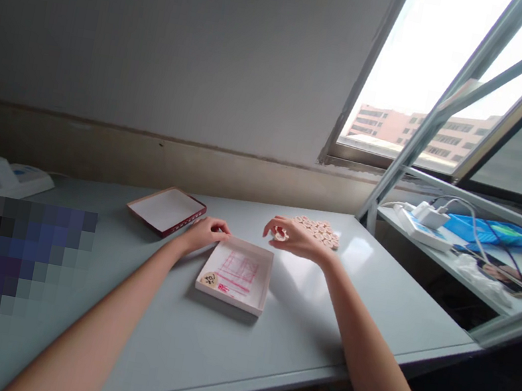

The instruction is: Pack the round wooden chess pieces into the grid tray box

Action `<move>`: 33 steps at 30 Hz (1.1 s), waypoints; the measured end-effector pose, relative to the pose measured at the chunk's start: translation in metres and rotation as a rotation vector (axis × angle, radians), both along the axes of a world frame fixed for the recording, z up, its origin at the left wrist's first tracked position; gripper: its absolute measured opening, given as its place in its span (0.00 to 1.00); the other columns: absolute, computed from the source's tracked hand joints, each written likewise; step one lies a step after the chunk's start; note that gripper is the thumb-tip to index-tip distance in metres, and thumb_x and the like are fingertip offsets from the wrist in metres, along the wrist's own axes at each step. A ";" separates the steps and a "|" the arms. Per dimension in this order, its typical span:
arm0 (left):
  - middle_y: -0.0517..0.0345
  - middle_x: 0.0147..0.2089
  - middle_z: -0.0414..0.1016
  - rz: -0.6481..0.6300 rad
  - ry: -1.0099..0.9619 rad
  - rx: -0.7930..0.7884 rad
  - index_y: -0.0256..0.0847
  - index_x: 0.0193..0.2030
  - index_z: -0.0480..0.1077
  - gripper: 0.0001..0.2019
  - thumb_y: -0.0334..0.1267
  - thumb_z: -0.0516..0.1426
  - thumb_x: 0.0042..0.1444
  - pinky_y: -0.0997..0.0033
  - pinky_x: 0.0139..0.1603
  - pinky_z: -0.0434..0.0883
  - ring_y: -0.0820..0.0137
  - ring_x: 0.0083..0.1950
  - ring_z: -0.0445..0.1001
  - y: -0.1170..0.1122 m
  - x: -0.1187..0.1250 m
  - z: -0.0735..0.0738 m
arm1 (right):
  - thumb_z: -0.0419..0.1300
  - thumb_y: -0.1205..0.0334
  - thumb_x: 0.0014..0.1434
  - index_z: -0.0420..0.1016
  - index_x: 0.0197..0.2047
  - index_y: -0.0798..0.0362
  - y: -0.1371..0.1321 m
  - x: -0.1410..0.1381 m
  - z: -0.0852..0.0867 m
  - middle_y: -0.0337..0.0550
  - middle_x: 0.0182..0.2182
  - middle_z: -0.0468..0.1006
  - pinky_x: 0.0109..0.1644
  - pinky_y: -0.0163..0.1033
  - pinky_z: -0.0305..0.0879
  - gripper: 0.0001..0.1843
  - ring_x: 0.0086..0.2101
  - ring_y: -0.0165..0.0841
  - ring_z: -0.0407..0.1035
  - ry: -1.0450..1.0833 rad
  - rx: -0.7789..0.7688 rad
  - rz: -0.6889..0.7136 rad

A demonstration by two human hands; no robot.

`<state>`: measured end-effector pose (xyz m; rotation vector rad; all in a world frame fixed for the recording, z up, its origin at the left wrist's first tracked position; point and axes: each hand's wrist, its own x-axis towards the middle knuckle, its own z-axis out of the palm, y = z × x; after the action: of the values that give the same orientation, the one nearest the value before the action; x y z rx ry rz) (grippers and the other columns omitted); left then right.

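Fingertips of the right hand (pixel 301 238) pinch a small round pale wooden disc (pixel 279 232) just above the far edge of a shallow white cardboard box (pixel 263 277) on the grey desk (pixel 318 327). Such a disc looks light, stiff and smooth, best taken by its rim. The left hand (pixel 206 233), loosely curled, touches the box's far left corner; whether it grips I cannot tell. A heap of similar wooden discs (pixel 320 231) lies just behind the right hand. Fingers hide the held disc's face, and the box's pink printed sheet (pixel 238 271) is too small to read.
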<state>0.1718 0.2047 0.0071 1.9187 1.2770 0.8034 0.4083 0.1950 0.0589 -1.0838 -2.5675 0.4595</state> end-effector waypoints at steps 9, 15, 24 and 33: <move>0.59 0.26 0.71 -0.016 0.010 0.038 0.37 0.25 0.69 0.10 0.40 0.51 0.40 0.73 0.35 0.62 0.69 0.32 0.67 0.005 -0.002 -0.004 | 0.59 0.64 0.51 0.71 0.40 0.51 -0.042 -0.076 -0.027 0.42 0.40 0.71 0.51 0.39 0.56 0.11 0.45 0.34 0.62 0.023 0.026 0.377; 0.59 0.27 0.71 -0.011 0.020 0.015 0.37 0.25 0.70 0.10 0.41 0.52 0.41 0.72 0.34 0.61 0.69 0.33 0.67 0.004 -0.001 -0.003 | 0.60 0.55 0.51 0.72 0.38 0.48 -0.019 -0.030 0.001 0.40 0.39 0.68 0.48 0.39 0.56 0.11 0.42 0.33 0.61 0.007 0.100 0.138; 0.58 0.28 0.72 0.004 -0.022 -0.032 0.38 0.24 0.69 0.09 0.41 0.52 0.40 0.71 0.35 0.60 0.68 0.33 0.67 -0.004 0.001 0.004 | 0.61 0.54 0.45 0.67 0.40 0.49 0.019 0.043 -0.005 0.41 0.34 0.70 0.37 0.36 0.61 0.18 0.35 0.34 0.64 -0.237 -0.065 -0.206; 0.57 0.28 0.72 0.010 -0.017 -0.013 0.38 0.24 0.68 0.10 0.42 0.51 0.40 0.71 0.35 0.61 0.68 0.33 0.67 -0.003 0.001 0.003 | 0.60 0.60 0.49 0.68 0.31 0.53 0.014 0.027 0.000 0.38 0.26 0.69 0.28 0.33 0.57 0.06 0.27 0.29 0.63 -0.154 -0.111 -0.191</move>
<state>0.1728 0.2017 0.0104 1.8925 1.2799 0.8129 0.4350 0.2095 0.0592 -1.4405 -2.5596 0.4917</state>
